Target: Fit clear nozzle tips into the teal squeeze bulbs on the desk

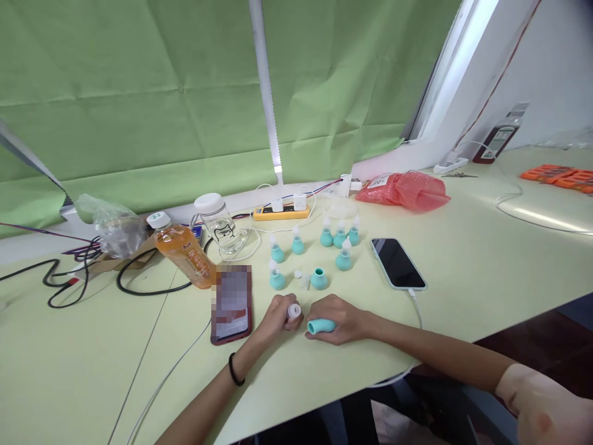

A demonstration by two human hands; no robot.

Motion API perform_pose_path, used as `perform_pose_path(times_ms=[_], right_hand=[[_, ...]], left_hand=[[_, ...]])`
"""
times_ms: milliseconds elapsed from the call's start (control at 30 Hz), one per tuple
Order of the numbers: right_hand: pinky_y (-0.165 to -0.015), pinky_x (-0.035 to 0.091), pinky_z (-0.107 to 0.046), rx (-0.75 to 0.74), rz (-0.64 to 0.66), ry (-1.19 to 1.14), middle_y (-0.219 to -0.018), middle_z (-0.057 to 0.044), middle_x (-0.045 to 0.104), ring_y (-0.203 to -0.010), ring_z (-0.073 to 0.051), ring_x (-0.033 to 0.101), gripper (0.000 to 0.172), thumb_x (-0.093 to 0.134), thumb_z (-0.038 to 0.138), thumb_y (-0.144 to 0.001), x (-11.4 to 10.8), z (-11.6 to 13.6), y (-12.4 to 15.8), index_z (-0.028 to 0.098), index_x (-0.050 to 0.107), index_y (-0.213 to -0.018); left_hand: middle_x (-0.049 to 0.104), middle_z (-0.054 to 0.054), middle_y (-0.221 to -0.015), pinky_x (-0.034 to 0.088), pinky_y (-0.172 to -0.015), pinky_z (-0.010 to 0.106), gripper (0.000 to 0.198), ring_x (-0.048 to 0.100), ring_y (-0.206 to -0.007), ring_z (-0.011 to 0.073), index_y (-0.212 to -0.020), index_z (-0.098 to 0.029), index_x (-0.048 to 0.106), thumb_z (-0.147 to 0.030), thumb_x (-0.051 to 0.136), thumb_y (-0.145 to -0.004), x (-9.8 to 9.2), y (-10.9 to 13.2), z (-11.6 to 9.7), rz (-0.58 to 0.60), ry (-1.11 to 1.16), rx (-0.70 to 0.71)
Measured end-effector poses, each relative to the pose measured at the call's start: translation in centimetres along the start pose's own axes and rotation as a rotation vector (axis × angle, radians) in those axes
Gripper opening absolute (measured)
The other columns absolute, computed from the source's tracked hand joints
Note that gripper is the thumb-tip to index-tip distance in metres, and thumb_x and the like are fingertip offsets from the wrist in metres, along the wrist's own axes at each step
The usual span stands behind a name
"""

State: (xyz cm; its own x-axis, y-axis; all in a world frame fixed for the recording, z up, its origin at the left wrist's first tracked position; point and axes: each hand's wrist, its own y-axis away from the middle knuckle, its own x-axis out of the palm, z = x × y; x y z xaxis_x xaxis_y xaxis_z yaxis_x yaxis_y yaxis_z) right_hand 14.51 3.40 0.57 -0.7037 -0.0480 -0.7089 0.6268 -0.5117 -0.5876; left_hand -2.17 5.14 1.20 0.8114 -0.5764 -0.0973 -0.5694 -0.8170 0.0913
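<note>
My left hand (277, 315) is closed around a small whitish tube-like piece (293, 311), its round hole facing up toward me. Beside it, my right hand (340, 318) grips a teal rubber bulb (321, 326), the open neck pointing left toward the other hand. The two held pieces are apart. Just beyond the hands stands a teal bulb with an open top (319, 279), and small see-through pieces (303, 280) lie left of it. Several more teal bulbs, such as one at the right (343, 258), stand upright with whitish tips on them.
A lit phone (233, 303) lies left of my hands, a dark-screened phone (398, 264) on a cable at the right. Behind are an orange drink bottle (185, 253), a lidded jar (221, 225), a yellow power strip (281, 213) and a red bubble-wrap bag (403, 190).
</note>
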Motion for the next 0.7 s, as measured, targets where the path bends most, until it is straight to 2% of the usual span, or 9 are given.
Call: perform_pose_path(times_ms=[67,133,233,300,400,500,600,700], right_hand=[[-0.054,0.04,-0.021,0.025,-0.11,0.033,-0.062,0.0,0.055,-0.057,-0.01,0.052,0.014,0.052,0.031,-0.072,-0.3,-0.1,0.0,0.018,0.051,-0.078],[-0.053,0.04,-0.022,0.071,-0.231,0.043,-0.062,0.0,0.054,-0.056,-0.01,0.05,0.016,0.054,0.031,-0.07,-0.4,-0.3,-0.1,0.018,0.05,-0.077],[-0.05,0.039,-0.022,0.115,-0.311,-0.002,-0.06,0.0,0.051,-0.053,-0.01,0.047,0.012,0.053,0.029,-0.07,-0.6,-0.5,-0.4,0.018,0.047,-0.073],[-0.051,0.039,-0.023,0.152,-0.346,-0.04,-0.061,-0.001,0.05,-0.054,-0.011,0.046,0.009,0.049,0.026,-0.073,-0.8,-0.6,-0.5,0.018,0.047,-0.072],[-0.058,0.042,-0.027,0.192,-0.427,-0.074,-0.067,-0.003,0.05,-0.063,-0.013,0.048,0.008,0.045,0.024,-0.076,-1.2,-0.6,-0.7,0.018,0.049,-0.077],[-0.066,0.042,-0.033,0.208,-0.556,-0.013,-0.076,-0.007,0.047,-0.074,-0.017,0.047,0.019,0.04,0.029,-0.079,-1.6,-0.9,-0.6,0.016,0.053,-0.086],[-0.064,0.041,-0.035,0.24,-0.691,0.058,-0.077,-0.006,0.041,-0.075,-0.018,0.044,0.032,0.034,0.037,-0.081,-1.9,-1.6,-0.6,0.016,0.054,-0.095],[-0.063,0.04,-0.033,0.26,-0.781,0.088,-0.076,-0.005,0.039,-0.073,-0.017,0.043,0.032,0.035,0.037,-0.081,-2.3,-2.5,-0.7,0.018,0.053,-0.1]], left_hand=[[0.028,-0.005,-0.038,0.023,-0.041,0.021,0.043,0.028,-0.038,0.0066,-0.044,-0.017,0.027,-0.037,0.02,-0.081,-0.1,0.0,0.1,-0.116,-0.132,0.041],[0.035,-0.003,-0.043,0.026,-0.045,0.022,0.041,0.034,-0.042,0.0082,-0.048,-0.016,0.034,-0.037,0.022,-0.082,-0.1,-0.1,0.3,-0.215,-0.436,0.13],[0.048,0.001,-0.055,0.028,-0.047,0.023,0.031,0.044,-0.05,0.0122,-0.063,-0.016,0.046,-0.036,0.032,-0.08,0.2,-0.1,0.6,-0.215,-0.989,0.234],[0.054,0.004,-0.063,0.03,-0.046,0.023,0.024,0.05,-0.055,0.0154,-0.074,-0.016,0.05,-0.036,0.037,-0.079,0.4,-0.2,0.7,-0.205,-1.218,0.233],[0.058,0.005,-0.073,0.034,-0.047,0.023,0.019,0.055,-0.067,0.0185,-0.085,-0.017,0.049,-0.033,0.043,-0.077,0.5,-0.3,0.7,-0.251,-1.339,0.22],[0.056,0.005,-0.079,0.037,-0.047,0.023,0.016,0.055,-0.073,0.0188,-0.089,-0.018,0.047,-0.028,0.044,-0.077,0.4,-0.4,0.8,-0.289,-1.376,0.226],[0.053,0.005,-0.085,0.039,-0.047,0.022,0.015,0.054,-0.078,0.0181,-0.091,-0.018,0.046,-0.022,0.041,-0.078,0.3,-0.5,1.0,-0.297,-1.401,0.218],[0.05,0.006,-0.091,0.04,-0.048,0.021,0.015,0.052,-0.08,0.017,-0.092,-0.018,0.046,-0.02,0.038,-0.079,0.2,-0.6,1.2,-0.307,-1.413,0.2]])
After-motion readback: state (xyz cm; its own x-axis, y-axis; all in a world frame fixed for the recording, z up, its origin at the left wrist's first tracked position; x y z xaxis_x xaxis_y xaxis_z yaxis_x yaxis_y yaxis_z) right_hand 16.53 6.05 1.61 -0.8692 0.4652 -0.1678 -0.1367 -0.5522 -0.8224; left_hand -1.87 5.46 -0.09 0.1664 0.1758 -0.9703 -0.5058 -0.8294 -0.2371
